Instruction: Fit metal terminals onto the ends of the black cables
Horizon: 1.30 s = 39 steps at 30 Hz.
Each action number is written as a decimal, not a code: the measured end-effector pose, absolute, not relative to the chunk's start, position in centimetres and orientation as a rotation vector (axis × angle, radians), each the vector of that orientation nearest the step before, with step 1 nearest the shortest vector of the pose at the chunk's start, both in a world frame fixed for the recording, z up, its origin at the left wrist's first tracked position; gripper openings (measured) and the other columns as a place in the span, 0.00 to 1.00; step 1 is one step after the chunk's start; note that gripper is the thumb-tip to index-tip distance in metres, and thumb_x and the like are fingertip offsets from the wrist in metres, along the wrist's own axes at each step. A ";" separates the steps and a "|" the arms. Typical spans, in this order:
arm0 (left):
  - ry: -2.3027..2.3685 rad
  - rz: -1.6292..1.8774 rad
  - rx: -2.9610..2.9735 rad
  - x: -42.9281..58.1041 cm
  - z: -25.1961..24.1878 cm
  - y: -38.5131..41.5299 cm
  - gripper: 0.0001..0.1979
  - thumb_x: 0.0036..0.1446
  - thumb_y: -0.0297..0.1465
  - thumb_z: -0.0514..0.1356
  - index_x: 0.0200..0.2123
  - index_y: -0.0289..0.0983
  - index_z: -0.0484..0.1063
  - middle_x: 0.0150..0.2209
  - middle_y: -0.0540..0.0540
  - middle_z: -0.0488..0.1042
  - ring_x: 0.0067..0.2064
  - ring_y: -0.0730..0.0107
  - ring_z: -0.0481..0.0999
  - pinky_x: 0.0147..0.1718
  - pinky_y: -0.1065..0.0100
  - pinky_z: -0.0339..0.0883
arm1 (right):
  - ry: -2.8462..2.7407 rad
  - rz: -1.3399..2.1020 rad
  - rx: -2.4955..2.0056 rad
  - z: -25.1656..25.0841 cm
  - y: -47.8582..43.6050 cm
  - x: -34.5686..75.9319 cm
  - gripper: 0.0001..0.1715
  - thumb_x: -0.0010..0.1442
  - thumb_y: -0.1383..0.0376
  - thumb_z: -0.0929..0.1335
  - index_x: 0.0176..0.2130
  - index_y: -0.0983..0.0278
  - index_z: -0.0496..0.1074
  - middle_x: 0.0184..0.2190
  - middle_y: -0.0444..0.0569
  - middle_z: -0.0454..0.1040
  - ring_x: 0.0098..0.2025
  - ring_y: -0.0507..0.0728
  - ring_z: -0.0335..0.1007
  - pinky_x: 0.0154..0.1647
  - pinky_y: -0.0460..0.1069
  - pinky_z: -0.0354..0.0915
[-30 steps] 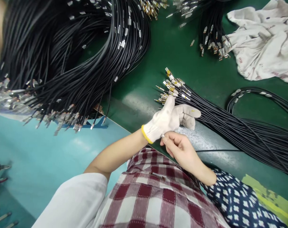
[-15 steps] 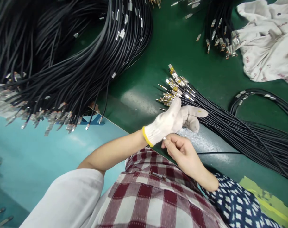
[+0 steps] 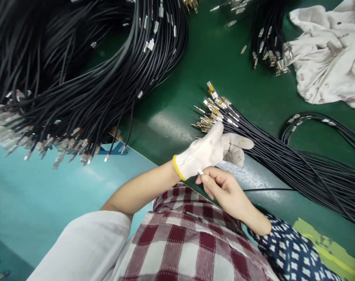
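My left hand, in a white knit glove with a yellow cuff, is held over the table edge. Its thumb and index finger stretch out while the other fingers curl loosely. On the index finger lies a tiny yellow strip. Just below, my bare right hand pinches the silver metal end of a black cable, close to the glove's wrist. Most of the cable's near part is hidden by the hand. Beyond the glove spreads a bundle of black cables with metal terminals, several marked yellow.
A large heap of black cables covers the left, its metal ends overhanging the table edge. A looped cable bunch lies right, another bunch at the back. A white cloth is at far right, a yellow-green sheet near my right sleeve.
Both hands have shifted very slightly left. The pinched metal end shows a little more between the right thumb and fingers. The grip stays the same.
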<state>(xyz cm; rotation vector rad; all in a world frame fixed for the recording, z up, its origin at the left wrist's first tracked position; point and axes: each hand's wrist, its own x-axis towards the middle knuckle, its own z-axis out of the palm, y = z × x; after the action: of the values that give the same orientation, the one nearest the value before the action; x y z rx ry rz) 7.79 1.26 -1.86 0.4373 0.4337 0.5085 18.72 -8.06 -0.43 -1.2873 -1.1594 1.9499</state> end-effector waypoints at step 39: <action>1.277 0.634 1.279 0.3 1.9 -5.9 0.11 0.61 0.31 0.52 0.28 0.38 0.69 0.30 0.51 0.69 0.35 0.70 0.68 0.37 0.69 0.61 | -2.120 1.059 -1.273 1.7 -5.7 19.0 0.12 0.72 0.66 0.62 0.38 0.63 0.71 0.30 0.46 0.76 0.30 0.56 0.70 0.35 0.51 0.59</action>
<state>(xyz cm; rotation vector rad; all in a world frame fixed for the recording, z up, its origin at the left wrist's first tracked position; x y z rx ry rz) 0.28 -5.87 1.89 1.2786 1.2772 0.6345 18.95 -5.67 1.66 -1.2727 -2.1201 1.0590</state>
